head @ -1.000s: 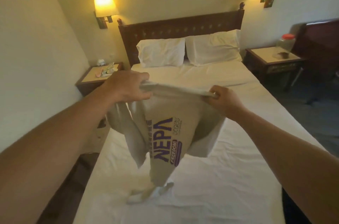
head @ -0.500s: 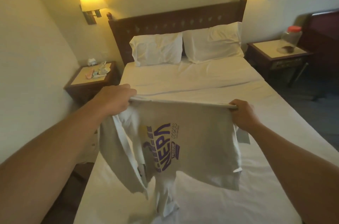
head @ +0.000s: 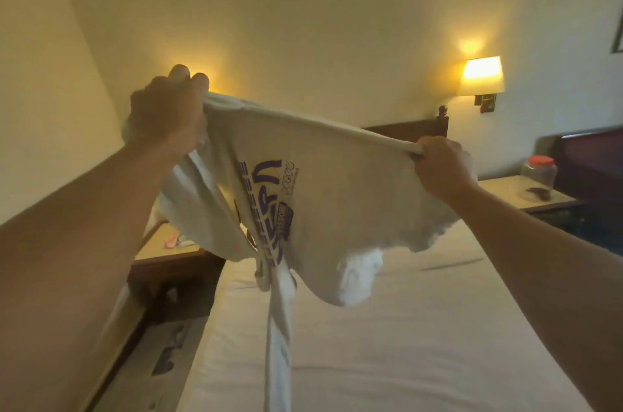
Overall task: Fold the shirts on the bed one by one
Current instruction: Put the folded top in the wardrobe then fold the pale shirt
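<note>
Both hands up over the bed (head: pixel 421 344): left hand (head: pixel 168 111) and right hand (head: pixel 438 165) each clenched on the top edge of the white shirt (head: pixel 337 196), which hangs stretched between them, purple print showing. Clear jar (head: pixel 538 175) with red lid on right counter (head: pixel 539 197), something dark inside, can't tell what

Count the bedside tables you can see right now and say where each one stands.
2. One bedside table stands left of the bed, partly behind the lifted shirt. The other bedside table stands right of the bed, carrying a red-lidded jar.
</note>
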Motion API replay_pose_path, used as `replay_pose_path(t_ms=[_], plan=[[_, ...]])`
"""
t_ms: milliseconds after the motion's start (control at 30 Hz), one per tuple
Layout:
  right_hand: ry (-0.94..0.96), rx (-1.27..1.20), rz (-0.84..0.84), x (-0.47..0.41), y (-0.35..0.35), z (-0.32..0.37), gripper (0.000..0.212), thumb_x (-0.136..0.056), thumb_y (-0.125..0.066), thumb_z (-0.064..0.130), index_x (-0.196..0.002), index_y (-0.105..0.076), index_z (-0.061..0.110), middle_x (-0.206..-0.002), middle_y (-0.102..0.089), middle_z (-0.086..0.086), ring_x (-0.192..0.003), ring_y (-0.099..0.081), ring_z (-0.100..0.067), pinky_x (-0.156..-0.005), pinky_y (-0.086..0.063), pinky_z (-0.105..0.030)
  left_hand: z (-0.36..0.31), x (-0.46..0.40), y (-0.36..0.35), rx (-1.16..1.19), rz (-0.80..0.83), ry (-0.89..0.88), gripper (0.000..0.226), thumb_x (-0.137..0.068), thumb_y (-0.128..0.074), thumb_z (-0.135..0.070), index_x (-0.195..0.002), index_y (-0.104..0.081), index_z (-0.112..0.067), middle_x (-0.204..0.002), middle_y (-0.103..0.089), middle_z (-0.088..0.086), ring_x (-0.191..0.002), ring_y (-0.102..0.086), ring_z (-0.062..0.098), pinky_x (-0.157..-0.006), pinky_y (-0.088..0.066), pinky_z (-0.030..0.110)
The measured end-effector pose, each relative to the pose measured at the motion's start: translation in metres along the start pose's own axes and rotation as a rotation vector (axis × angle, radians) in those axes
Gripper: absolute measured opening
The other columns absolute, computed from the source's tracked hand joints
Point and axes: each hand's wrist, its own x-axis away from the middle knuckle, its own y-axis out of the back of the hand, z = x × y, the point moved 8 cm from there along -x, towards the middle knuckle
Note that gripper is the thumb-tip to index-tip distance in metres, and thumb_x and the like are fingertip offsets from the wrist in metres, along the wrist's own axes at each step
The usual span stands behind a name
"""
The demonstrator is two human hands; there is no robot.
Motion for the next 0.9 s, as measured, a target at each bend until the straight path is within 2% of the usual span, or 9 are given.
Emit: replay_pose_path(t_ms=[200, 300, 400, 600, 667, 700, 767, 833, 900], plan=[[0.146, 0.049, -0.052, 0.06, 0.005, 0.004, 0.011, -0.098, -0.056, 0.019, -0.092, -0.065, 0.018, -0.09, -0.062, -0.001, -0.076, -0.055, -0.02, -0.076, -0.047, -0.038, 0.015, 0.082, 0.028, 0.114, -0.06, -0.087, 0.028, -0.081, -0.065, -0.004, -0.105, -0.061, -0.017, -0.102, -0.053, 0.007, -0.088, -0.057, 0.037, -0.062, -0.044, 0.042], [0.24, 0.068, 0.061, 0.144, -0.029, -0.016, 0.009, -0.092, -0.065, 0.015, -0.086, -0.069, 0.01, -0.082, -0.064, -0.006, -0.066, -0.06, -0.031, -0.059, -0.045, -0.033, 0.016, 0.195, -0.001, 0.199, 0.029, -0.18, 0.027, -0.078, -0.074, -0.01, -0.104, -0.069, -0.01, -0.098, -0.06, 0.009, -0.08, -0.062, 0.036, -0.056, -0.044, 0.037], [0.265, 0.071, 0.193, 0.261, -0.082, -0.058, 0.012, -0.082, -0.074, 0.014, -0.075, -0.066, 0.009, -0.071, -0.06, -0.007, -0.057, -0.062, -0.034, -0.043, -0.048, -0.036, -0.007, 0.338, -0.051, 0.25, 0.244, -0.28, 0.032, -0.082, -0.053, -0.029, -0.097, -0.073, -0.009, -0.092, -0.064, 0.01, -0.067, -0.065, 0.034, -0.047, -0.049, 0.035], [0.202, 0.148, 0.589, 0.518, -0.179, -0.159, 0.033, -0.054, -0.093, 0.007, -0.064, -0.061, 0.013, -0.066, -0.055, -0.004, -0.053, -0.06, -0.032, -0.044, -0.048, -0.035, -0.102, 0.628, -0.138, 0.353, 0.706, -0.413, 0.037, -0.073, -0.044, -0.021, -0.092, -0.074, -0.013, -0.091, -0.065, 0.012, -0.078, -0.069, 0.036, -0.053, -0.057, 0.04], [0.199, 0.188, 0.71, 0.599, -0.199, -0.19, 0.035, -0.052, -0.093, 0.007, -0.064, -0.061, 0.014, -0.067, -0.056, -0.004, -0.055, -0.06, -0.032, -0.044, -0.049, -0.037, -0.131, 0.722, -0.161, 0.346, 0.923, -0.438, 0.026, -0.074, -0.051, -0.02, -0.088, -0.072, -0.017, -0.093, -0.065, 0.01, -0.083, -0.071, 0.034, -0.055, -0.058, 0.039], [0.192, 0.206, 0.772, 0.637, -0.206, -0.205, 0.035, -0.052, -0.094, 0.008, -0.065, -0.062, 0.015, -0.068, -0.056, -0.004, -0.057, -0.06, -0.031, -0.044, -0.051, -0.038, -0.143, 0.767, -0.169, 0.332, 1.022, -0.45, 0.015, -0.072, -0.064, -0.019, -0.085, -0.071, -0.019, -0.092, -0.063, 0.007, -0.078, -0.071, 0.031, -0.051, -0.056, 0.037], [0.21, 0.243, 0.882, 0.707, -0.217, -0.229, 0.034, -0.053, -0.094, 0.012, -0.067, -0.063, 0.017, -0.071, -0.056, -0.002, -0.059, -0.061, -0.028, -0.042, -0.05, -0.036, -0.163, 0.844, -0.18, 0.324, 1.19, -0.444, 0.026, -0.057, -0.088, -0.02, -0.077, -0.07, -0.023, -0.085, -0.06, 0.0, -0.062, -0.066, 0.022, -0.04, -0.048, 0.031], [0.217, 0.289, 0.976, 0.761, -0.223, -0.248, 0.03, -0.06, -0.09, 0.015, -0.076, -0.066, 0.019, -0.079, -0.056, -0.001, -0.068, -0.061, -0.027, -0.048, -0.051, -0.037, -0.182, 0.893, -0.182, 0.305, 1.263, -0.408, 0.024, -0.069, -0.078, -0.034, -0.089, -0.074, -0.021, -0.091, -0.06, 0.001, -0.067, -0.066, 0.024, -0.046, -0.052, 0.033], [0.166, 0.336, 1.008, 0.793, -0.221, -0.266, 0.032, -0.069, -0.081, 0.014, -0.097, -0.067, 0.02, -0.095, -0.058, -0.003, -0.081, -0.059, -0.029, -0.06, -0.051, -0.041, -0.207, 0.921, -0.18, 0.289, 1.259, -0.409, 0.046, -0.08, -0.055, -0.041, -0.116, -0.069, -0.015, -0.108, -0.061, 0.011, -0.09, -0.064, 0.034, -0.067, -0.055, 0.043]])
